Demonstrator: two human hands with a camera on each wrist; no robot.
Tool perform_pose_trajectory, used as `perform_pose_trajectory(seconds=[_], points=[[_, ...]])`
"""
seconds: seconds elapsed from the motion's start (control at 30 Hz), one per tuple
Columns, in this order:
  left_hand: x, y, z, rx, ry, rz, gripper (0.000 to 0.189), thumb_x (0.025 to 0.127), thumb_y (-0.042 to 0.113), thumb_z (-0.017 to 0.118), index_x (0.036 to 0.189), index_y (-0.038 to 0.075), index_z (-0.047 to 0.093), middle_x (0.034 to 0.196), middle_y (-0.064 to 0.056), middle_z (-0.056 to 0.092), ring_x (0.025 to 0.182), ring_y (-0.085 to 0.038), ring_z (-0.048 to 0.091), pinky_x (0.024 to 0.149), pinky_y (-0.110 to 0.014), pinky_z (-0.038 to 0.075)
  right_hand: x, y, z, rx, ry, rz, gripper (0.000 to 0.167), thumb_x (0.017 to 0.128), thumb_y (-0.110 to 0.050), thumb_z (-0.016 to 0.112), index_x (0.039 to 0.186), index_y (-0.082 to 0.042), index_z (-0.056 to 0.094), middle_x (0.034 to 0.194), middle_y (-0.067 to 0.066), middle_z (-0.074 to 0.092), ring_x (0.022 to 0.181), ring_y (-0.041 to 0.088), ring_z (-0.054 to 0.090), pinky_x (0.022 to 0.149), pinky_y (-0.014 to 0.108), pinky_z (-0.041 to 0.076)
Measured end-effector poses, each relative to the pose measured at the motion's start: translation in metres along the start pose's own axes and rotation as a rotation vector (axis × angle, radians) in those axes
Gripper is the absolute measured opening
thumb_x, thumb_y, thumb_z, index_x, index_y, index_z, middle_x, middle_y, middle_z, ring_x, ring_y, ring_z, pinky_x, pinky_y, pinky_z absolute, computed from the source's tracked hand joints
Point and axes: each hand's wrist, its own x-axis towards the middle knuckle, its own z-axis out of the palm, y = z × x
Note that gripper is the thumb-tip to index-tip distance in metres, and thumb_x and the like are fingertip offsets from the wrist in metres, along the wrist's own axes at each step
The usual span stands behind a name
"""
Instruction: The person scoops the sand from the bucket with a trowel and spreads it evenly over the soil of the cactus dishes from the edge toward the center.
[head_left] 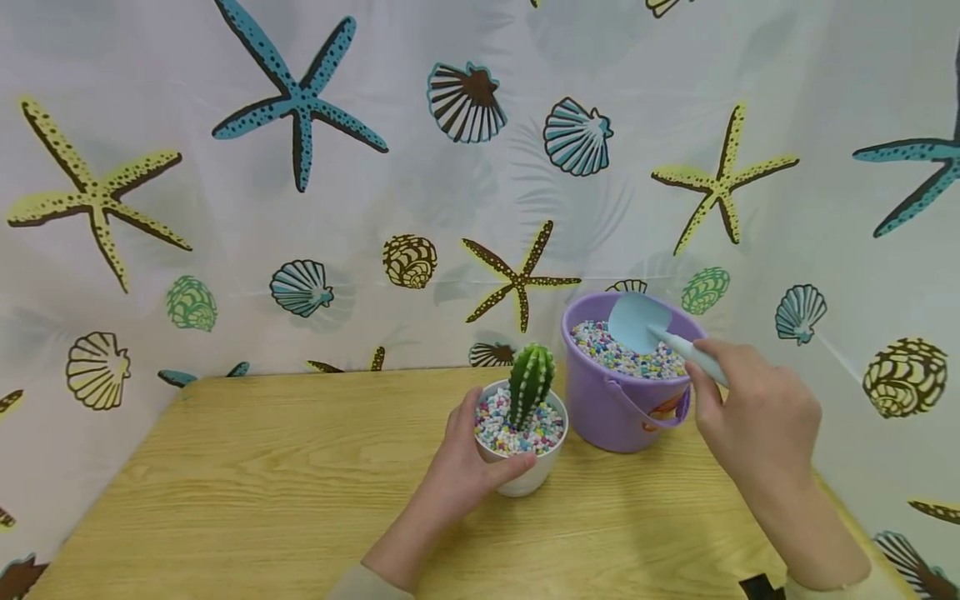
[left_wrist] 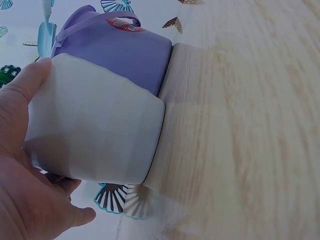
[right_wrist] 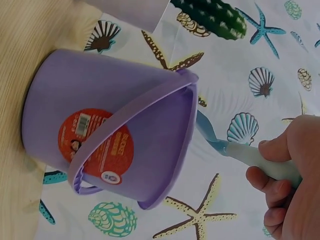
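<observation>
My left hand (head_left: 468, 462) holds a white pot (head_left: 525, 479) on the table, thumb along the near side and fingers round the left rim. A green cactus (head_left: 531, 383) stands in the pot among multicoloured pebbles (head_left: 498, 425). In the left wrist view the hand (left_wrist: 30, 165) lies against the pot's wall (left_wrist: 95, 120). My right hand (head_left: 757, 408) grips the handle of a light blue toy shovel (head_left: 637, 323). Its blade is over the pebbles in a purple bucket (head_left: 600, 408); whether it touches them I cannot tell. In the right wrist view fingers curl round the shovel's handle (right_wrist: 255, 157).
The bucket stands right behind the pot, its handle (right_wrist: 125, 120) hanging down the outside over a red sticker (right_wrist: 95, 145). A wooden table (head_left: 262, 483) lies beneath. Behind and at the right hangs a white curtain (head_left: 360, 192) printed with shells and starfish.
</observation>
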Motion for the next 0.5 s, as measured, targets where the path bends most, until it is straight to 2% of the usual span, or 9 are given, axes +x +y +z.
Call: perform_pose_trajectory(seconds=[0.13, 0.5], points=[[0.001, -0.001, 0.000, 0.007, 0.004, 0.008, 0.119, 0.083, 0.047, 0.099, 0.174, 0.020, 0.026, 0.165, -0.021, 0.039, 0.150, -0.041, 0.046, 0.124, -0.065, 0.037, 0.002, 0.007, 0.002, -0.001, -0.038, 0.032, 0.026, 0.095, -0.017, 0.085, 0.118, -0.006, 0.080, 0.098, 0.018, 0.080, 0.052, 0.040, 0.054, 0.042, 0.045, 0.036], [0.003, -0.004, 0.001, 0.012, -0.002, 0.006, 0.120, 0.084, 0.047, 0.099, 0.174, 0.020, 0.025, 0.166, -0.020, 0.038, 0.152, -0.041, 0.044, 0.124, -0.065, 0.036, 0.003, 0.024, 0.010, 0.002, -0.154, 0.132, 0.024, 0.097, -0.019, 0.085, 0.118, -0.008, 0.080, 0.099, 0.016, 0.079, 0.051, 0.029, 0.049, 0.044, 0.041, 0.032]])
